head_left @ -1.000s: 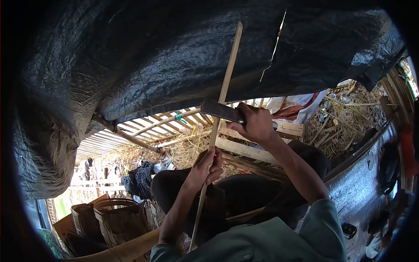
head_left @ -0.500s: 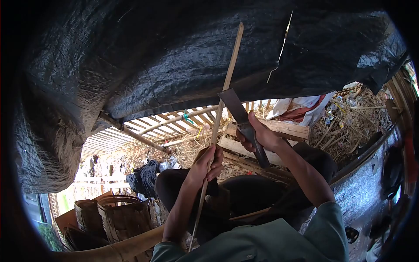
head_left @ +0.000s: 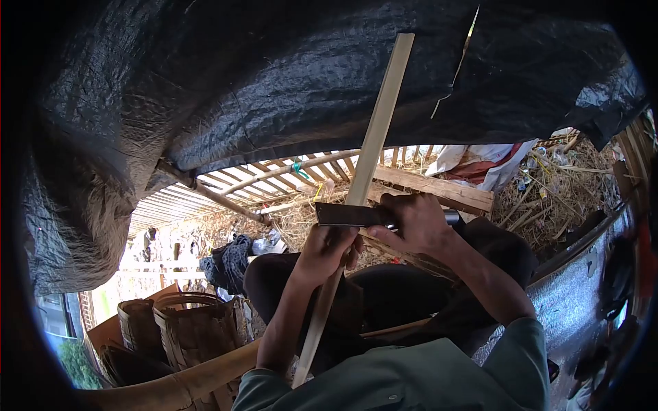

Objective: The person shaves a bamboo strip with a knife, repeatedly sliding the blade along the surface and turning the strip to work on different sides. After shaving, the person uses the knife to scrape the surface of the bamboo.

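Observation:
A long, pale bamboo strip (head_left: 379,123) slants from the lower left up toward the dark tarp, its broad face turned to me. My left hand (head_left: 325,251) is closed round it near its middle. My right hand (head_left: 419,225) grips the handle of a broad, dark, square-ended blade, a machete (head_left: 348,215). The blade lies across the strip just above my left hand, its square end over the left fist. The handle's end pokes out to the right of my right hand.
Overhead hangs a black tarp (head_left: 288,89). Beyond my knees are a wooden plank (head_left: 439,190), a slatted bamboo fence (head_left: 257,186) and straw litter (head_left: 541,188). Woven baskets (head_left: 194,329) stand at lower left beside a thick bamboo pole (head_left: 199,378). A metallic sheet (head_left: 565,291) lies at right.
The machete has swung from slanting to nearly level and come down the strip to just above my left hand. The strip has turned its broad face toward me.

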The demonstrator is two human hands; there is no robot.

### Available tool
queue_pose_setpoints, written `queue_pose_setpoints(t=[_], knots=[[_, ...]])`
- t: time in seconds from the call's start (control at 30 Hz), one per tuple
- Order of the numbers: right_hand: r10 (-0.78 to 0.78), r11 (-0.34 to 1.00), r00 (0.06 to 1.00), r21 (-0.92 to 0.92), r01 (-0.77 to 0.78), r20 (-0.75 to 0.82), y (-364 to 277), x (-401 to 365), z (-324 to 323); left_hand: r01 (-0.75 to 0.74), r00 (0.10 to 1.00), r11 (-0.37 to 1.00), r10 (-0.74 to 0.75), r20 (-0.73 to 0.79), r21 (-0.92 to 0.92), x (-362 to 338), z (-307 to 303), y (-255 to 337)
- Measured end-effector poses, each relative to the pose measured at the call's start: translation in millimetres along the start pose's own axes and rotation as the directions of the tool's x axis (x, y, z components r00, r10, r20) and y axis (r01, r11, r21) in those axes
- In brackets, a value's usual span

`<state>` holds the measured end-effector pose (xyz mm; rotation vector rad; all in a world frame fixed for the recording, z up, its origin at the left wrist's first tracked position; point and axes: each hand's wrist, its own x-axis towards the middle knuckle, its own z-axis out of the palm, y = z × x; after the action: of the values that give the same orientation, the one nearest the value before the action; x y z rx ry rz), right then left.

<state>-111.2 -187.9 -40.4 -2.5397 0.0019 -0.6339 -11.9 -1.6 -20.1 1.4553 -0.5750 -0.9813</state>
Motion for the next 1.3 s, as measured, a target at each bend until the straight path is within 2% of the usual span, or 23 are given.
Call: queue_pose_setpoints(t=[0.17,0.23,0.37,0.53,0.73,0.83,0.97,1.07,1.23,1.3], knots=[[0.018,0.997,0.999,-0.073,-0.016,0.035,1,-5,10,-0.097,0.993,0.984,0.106,-0.051,0.150,2,-5,-16],[0.049,0.998,0.997,-0.038,-0.046,0.062,-1,-5,14,-0.138,0.986,0.963,0.155,-0.059,0.233,4,-7,-22],[0.122,0.990,0.975,0.043,-0.132,0.185,-10,-1,12,-0.041,0.986,0.987,0.065,-0.151,0.159,4,-3,-22],[0.041,0.997,0.991,0.055,-0.048,0.126,-11,1,15,0.067,0.976,0.997,-0.056,-0.209,0.043,1,3,-6],[-0.024,0.998,0.999,0.058,0.022,0.027,-10,4,25,0.045,0.985,0.997,-0.056,-0.162,-0.070,-2,-1,-2],[-0.015,0.997,0.999,0.077,0.013,0.033,-9,3,29,0.023,0.984,0.997,-0.036,-0.173,-0.077,0,-1,-3],[0.021,0.996,0.993,0.079,-0.030,0.112,-11,4,27,-0.021,0.987,1.000,0.023,-0.158,0.010,0,-4,-6],[0.007,1.000,0.995,0.029,-0.010,0.104,-11,3,26,-0.042,0.986,0.997,0.051,-0.157,0.062,-1,-6,-10],[0.017,0.997,0.996,0.067,-0.024,0.093,-11,0,34,-0.037,0.980,0.988,0.065,-0.186,0.150,-1,-5,-6],[0.012,0.997,0.998,0.072,-0.017,0.069,-10,-1,35,-0.029,0.978,0.991,0.056,-0.202,0.134,-1,-3,-2]])
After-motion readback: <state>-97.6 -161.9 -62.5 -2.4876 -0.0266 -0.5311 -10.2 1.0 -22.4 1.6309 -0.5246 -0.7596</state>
